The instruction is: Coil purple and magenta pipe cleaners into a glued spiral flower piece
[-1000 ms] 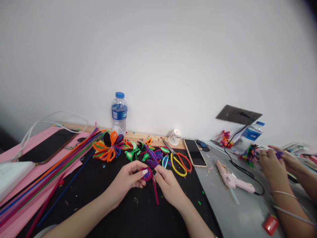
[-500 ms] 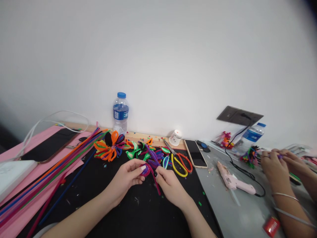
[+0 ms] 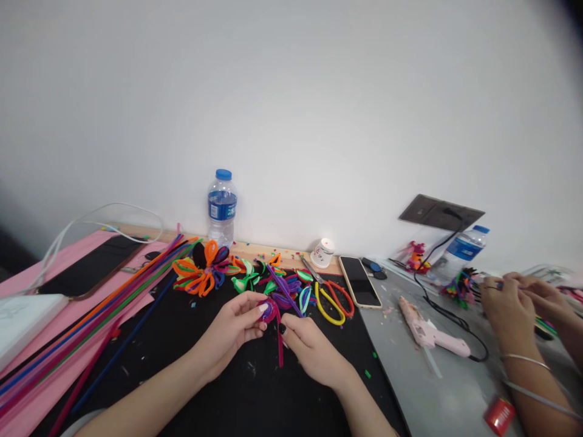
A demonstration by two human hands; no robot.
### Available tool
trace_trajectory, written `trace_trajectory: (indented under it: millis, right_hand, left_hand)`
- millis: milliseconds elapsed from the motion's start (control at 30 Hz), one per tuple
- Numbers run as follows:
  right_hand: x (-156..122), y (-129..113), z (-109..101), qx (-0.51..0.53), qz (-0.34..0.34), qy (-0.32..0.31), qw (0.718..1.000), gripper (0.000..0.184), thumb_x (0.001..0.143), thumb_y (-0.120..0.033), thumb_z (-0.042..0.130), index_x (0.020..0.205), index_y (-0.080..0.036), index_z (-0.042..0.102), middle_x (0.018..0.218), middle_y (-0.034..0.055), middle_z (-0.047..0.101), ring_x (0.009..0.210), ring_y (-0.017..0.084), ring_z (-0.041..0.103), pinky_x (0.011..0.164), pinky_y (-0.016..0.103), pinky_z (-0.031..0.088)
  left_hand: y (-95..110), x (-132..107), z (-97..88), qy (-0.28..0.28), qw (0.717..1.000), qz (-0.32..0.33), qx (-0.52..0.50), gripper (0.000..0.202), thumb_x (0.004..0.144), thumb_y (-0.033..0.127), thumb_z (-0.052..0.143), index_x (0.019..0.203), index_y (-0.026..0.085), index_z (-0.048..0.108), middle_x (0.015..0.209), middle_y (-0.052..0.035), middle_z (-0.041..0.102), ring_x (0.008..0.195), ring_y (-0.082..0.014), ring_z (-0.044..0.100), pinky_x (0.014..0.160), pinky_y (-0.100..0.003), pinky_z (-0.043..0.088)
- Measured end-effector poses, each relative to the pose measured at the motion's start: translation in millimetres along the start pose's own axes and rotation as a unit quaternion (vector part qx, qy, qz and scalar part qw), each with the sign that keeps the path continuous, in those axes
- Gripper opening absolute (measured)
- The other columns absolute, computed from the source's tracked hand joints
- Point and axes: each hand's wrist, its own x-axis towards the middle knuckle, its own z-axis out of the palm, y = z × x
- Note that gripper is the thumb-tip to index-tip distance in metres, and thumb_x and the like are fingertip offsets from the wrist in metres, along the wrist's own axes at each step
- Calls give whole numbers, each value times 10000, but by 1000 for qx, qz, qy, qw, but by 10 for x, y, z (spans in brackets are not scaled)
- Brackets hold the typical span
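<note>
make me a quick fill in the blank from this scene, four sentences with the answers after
The person's left hand pinches a fuzzy coil; opposite, the right hand shows a nail painted ____.
The scissors have one orange-red handle and one ____ handle.
Behind the orange flower, a bottle has a ____ cap.
The pink glue gun lies on a tabletop coloured ____.

Missing words: black; yellow; blue; grey

Soft light brightens the wall (image 3: 291,133) mid-frame, fading toward dim, stretched, slightly blurred edges.
</note>
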Motion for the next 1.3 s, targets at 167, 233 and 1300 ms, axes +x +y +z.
trace_trajectory:
  millis: [167,233,1300]
  right_hand:
    - [7,-9,31,24,7,11,1000,239,888,-155,357,652,-195,349,606,-58,341,562,91,303,533,216,270]
    - [11,-21,40,37,12,9,999,241,885,-147,349,650,-198,337,589,-63,322,541,88,289,518,216,260]
    - [26,25,129,60,38,48,996,235,872,-154,343,641,-199,353,555,-71,280,501,86,254,475,218,208]
  left_hand:
    - [-8,-11,19,-10,1000,1,6,235,702,257,734,885,181,608,703,36,585,599,-71,558,591,-198,461]
    - [-15,-13,17,-12,1000,6,7,226,711,257,727,885,182,604,702,37,584,603,-73,563,594,-200,464]
    - [-6,-39,78,12,992,63,104,241,688,330,702,835,190,570,624,46,538,539,-93,470,523,-201,363]
